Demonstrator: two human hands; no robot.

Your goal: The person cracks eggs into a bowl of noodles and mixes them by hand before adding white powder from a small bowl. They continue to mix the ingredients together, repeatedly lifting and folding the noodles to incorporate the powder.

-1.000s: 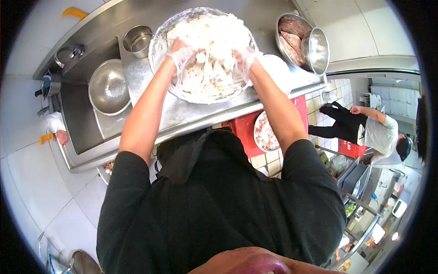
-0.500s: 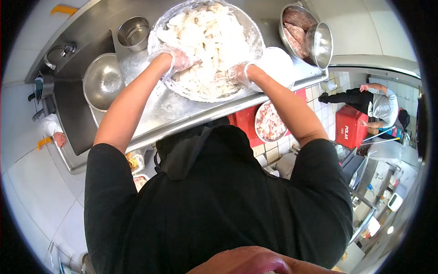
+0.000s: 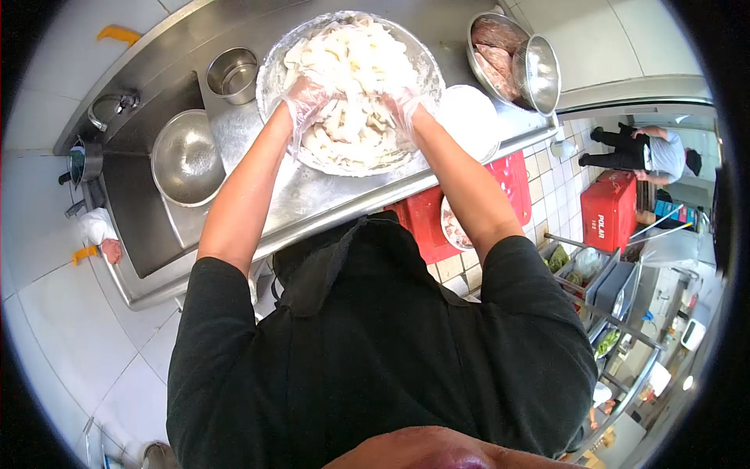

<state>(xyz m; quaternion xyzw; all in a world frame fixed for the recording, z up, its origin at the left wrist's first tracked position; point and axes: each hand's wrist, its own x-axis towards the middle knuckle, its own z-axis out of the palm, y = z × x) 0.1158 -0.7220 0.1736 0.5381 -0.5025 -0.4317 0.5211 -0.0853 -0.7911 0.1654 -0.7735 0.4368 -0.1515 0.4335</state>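
A wide metal bowl (image 3: 431, 69) stands on the steel counter, heaped with pale, floury pieces (image 3: 355, 55). Both hands wear clear plastic gloves and are inside the bowl. My left hand (image 3: 311, 100) is at the left side of the heap, its fingers partly sunk among the pieces. On the right side, my right hand (image 3: 402, 105) presses into the same heap, with its fingertips hidden. What either hand grips among the pieces cannot be made out. A white round container (image 3: 471, 125) sits just right of the bowl.
At left are a sink (image 3: 137, 203) with a steel bowl (image 3: 187, 156) and a small pot (image 3: 233, 76). A bowl of meat (image 3: 496, 59) and a strainer (image 3: 537, 74) stand at right. Beyond are a red cooler (image 3: 608, 211), shelving and another person (image 3: 664, 152).
Both hands have moved up and inward, deeper into the heap, closer together. The view has shifted slightly. The other person in the background has changed posture.
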